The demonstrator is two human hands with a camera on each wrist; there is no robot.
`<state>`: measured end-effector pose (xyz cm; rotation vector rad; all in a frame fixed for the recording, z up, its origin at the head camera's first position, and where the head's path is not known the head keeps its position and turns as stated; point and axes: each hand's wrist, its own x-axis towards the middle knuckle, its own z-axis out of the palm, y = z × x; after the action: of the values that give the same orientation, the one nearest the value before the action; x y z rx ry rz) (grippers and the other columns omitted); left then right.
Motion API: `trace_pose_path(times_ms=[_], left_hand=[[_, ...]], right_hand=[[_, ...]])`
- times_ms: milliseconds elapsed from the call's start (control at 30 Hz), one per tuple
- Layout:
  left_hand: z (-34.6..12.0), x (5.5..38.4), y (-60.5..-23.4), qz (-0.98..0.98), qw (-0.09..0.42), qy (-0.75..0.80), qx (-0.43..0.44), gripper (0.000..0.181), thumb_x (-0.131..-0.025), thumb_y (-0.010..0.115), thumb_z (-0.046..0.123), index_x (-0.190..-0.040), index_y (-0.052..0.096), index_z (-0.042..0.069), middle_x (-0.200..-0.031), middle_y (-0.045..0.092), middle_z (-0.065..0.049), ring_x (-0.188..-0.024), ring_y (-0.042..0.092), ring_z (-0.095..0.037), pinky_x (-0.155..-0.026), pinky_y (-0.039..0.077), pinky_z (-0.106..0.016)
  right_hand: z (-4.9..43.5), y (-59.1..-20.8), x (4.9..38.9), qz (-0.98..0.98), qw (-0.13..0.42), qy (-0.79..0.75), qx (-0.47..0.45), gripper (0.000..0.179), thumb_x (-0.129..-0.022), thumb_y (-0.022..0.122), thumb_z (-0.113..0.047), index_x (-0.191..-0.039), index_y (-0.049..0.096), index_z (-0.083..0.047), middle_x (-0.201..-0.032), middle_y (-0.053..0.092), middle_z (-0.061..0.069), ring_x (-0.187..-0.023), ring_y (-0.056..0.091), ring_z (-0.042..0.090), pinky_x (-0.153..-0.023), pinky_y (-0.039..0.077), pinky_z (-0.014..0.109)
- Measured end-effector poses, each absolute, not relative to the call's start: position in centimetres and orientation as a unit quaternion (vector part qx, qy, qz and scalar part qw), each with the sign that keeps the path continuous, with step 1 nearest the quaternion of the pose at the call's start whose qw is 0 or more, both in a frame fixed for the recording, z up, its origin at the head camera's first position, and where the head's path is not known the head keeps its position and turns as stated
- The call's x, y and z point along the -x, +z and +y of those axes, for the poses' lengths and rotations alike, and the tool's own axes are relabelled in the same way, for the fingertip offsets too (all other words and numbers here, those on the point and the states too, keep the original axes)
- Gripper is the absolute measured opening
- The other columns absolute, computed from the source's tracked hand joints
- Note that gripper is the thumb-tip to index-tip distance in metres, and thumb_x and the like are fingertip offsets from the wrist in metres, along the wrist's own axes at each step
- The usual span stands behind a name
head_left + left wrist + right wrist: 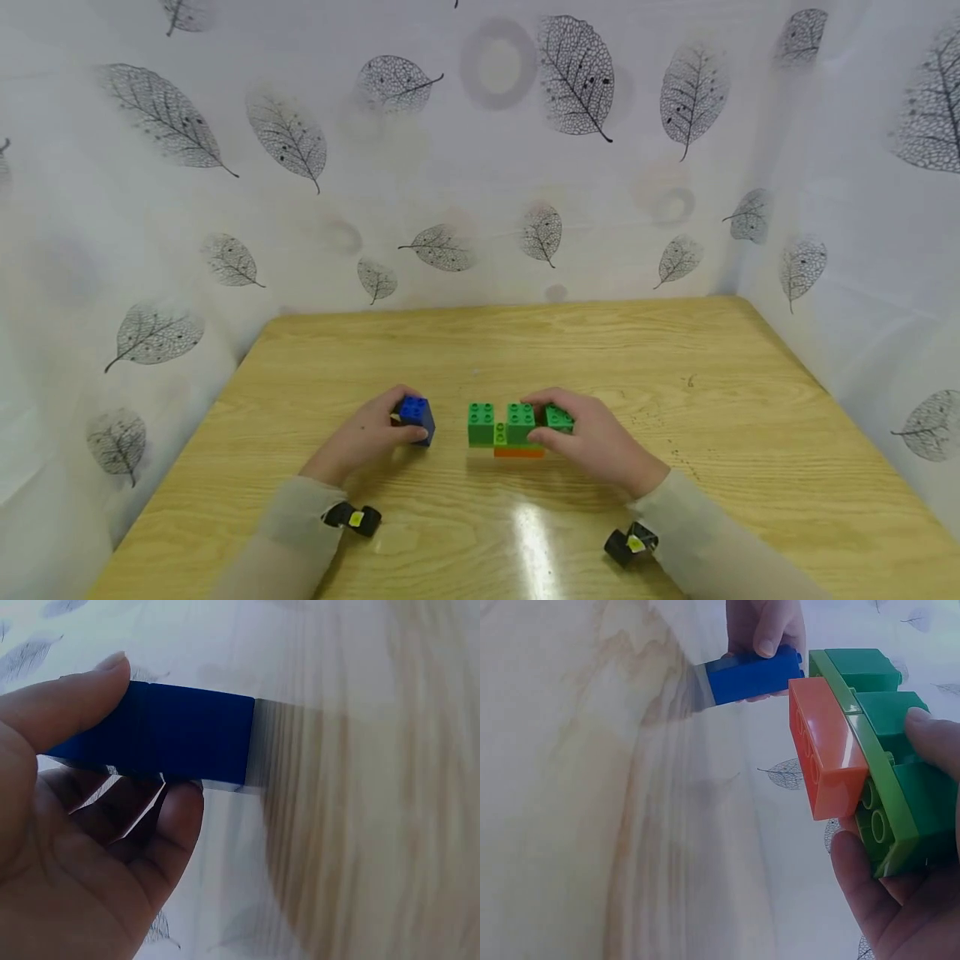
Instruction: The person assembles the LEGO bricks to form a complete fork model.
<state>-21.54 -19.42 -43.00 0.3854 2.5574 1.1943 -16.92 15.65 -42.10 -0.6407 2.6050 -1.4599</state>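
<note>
My left hand (366, 440) grips a tall blue toy building block (417, 419), studs up, between thumb and fingers. In the left wrist view its lower end is at or just above the wood; contact is unclear. To the right, my right hand (596, 437) holds a joined block piece. Several green blocks (481, 425) sit in a row with gaps on lime-green bricks (891, 795), and an orange block (829, 754) is fixed underneath. The thumb presses a green block while the fingers curl round the far side. The blue block and the joined piece are apart.
A wooden table (420, 358) lies under both hands. White cloth (480, 183) with a leaf print hangs behind it and along both sides. Each wrist wears a small black camera, on the left (352, 518) and on the right (632, 543).
</note>
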Motion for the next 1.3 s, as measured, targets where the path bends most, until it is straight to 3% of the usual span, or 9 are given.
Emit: trace_pose_path(times_ms=[233, 567, 900, 1100, 1300], left_hand=[[-17.2, 21.3, -42.7, 0.878, 0.168, 0.415, -0.169, 0.041, -0.092, 0.076, 0.030, -0.128, 0.059, 0.020, -0.120, 0.064, 0.000, -0.114, 0.059, -0.023, -0.098, 0.047, -0.051], [-14.2, 20.9, -42.8, 0.845, 0.204, 0.444, -0.219, 0.038, -0.093, 0.074, 0.027, -0.127, 0.059, 0.020, -0.119, 0.065, 0.002, -0.112, 0.060, -0.019, -0.098, 0.048, -0.047], [-11.0, 20.4, -43.2, 0.831, 0.205, 0.448, -0.259, 0.042, -0.092, 0.075, 0.027, -0.132, 0.061, 0.027, -0.120, 0.065, 0.013, -0.113, 0.061, -0.015, -0.100, 0.046, -0.045], [-9.5, 20.0, -43.4, 0.820, 0.208, 0.461, -0.269, 0.045, -0.091, 0.077, 0.026, -0.133, 0.063, 0.028, -0.123, 0.065, 0.013, -0.116, 0.059, -0.013, -0.106, 0.041, -0.050], [-8.1, 19.8, -43.9, 0.791, 0.195, 0.495, -0.300, 0.046, -0.090, 0.079, 0.022, -0.133, 0.064, 0.028, -0.123, 0.066, 0.014, -0.117, 0.059, -0.009, -0.108, 0.040, -0.046]], right_hand=[[15.8, -41.4, 16.9, 0.850, 0.038, -0.480, 0.213, 0.043, -0.093, 0.073, -0.038, -0.133, 0.063, -0.025, -0.111, 0.067, 0.001, -0.085, 0.065, 0.019, -0.066, 0.057, 0.033], [16.1, -40.2, 16.5, 0.842, 0.033, -0.494, 0.217, 0.043, -0.094, 0.073, -0.038, -0.133, 0.063, -0.026, -0.111, 0.068, 0.002, -0.086, 0.065, 0.022, -0.066, 0.058, 0.035], [16.4, -39.7, 16.4, 0.844, 0.011, -0.487, 0.223, 0.043, -0.093, 0.074, -0.038, -0.133, 0.064, -0.026, -0.113, 0.068, 0.000, -0.086, 0.065, 0.022, -0.066, 0.057, 0.034], [16.6, -39.1, 16.2, 0.844, 0.000, -0.485, 0.230, 0.041, -0.094, 0.074, -0.037, -0.132, 0.064, -0.027, -0.113, 0.067, -0.002, -0.085, 0.064, 0.021, -0.066, 0.057, 0.034], [16.8, -38.5, 16.1, 0.843, -0.015, -0.482, 0.237, 0.040, -0.094, 0.074, -0.036, -0.131, 0.064, -0.029, -0.112, 0.067, -0.004, -0.084, 0.064, 0.020, -0.065, 0.057, 0.034]])
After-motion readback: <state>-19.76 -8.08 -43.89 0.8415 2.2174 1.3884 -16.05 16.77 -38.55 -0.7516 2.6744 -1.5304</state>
